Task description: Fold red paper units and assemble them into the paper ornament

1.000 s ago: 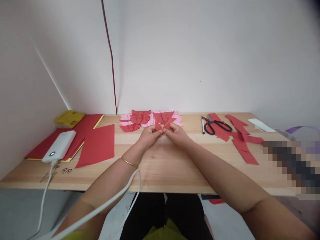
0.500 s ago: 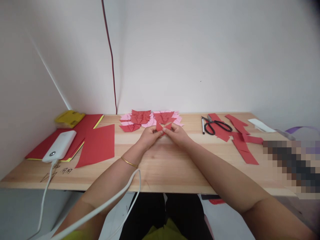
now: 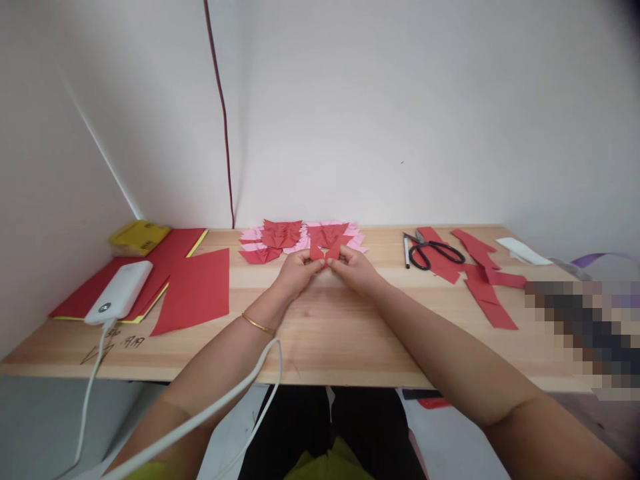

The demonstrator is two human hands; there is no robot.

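Left hand [image 3: 296, 273]: pinching its side of a small folded red paper [image 3: 317, 253], thumb lying on the near edge, fingers curled behind.
Right hand [image 3: 356, 271]: mirroring it, thumb and fingers pinched on the opposite side; the two thumb tips nearly meet.
Folded red paper: between the hands, over the far half of the tabletop [image 3: 330, 333], two flaps rising with a notch between; whether the hands rest on the wood, I cannot tell.
Clock: centred on that paper, twelve toward the wall.
Left forearm [image 3: 235, 353]: reaching in from between seven and eight, wrist almost straight, gold bracelet [image 3: 257, 325] around it.
Right forearm [image 3: 440, 347]: stretched in from about four, slanting inward.
Pink and red folded pieces [image 3: 282, 233]: clustered just beyond the hands, from ten round to one.
Scissors [image 3: 423, 242]: near three, partly over red paper, a pen [image 3: 407, 255] just beside them.
Red strips [image 3: 493, 305]: past the scissors, between three and four.
Red sheet [image 3: 197, 290]: between eight and nine.
White power bank [image 3: 119, 292]: same direction, farther out.
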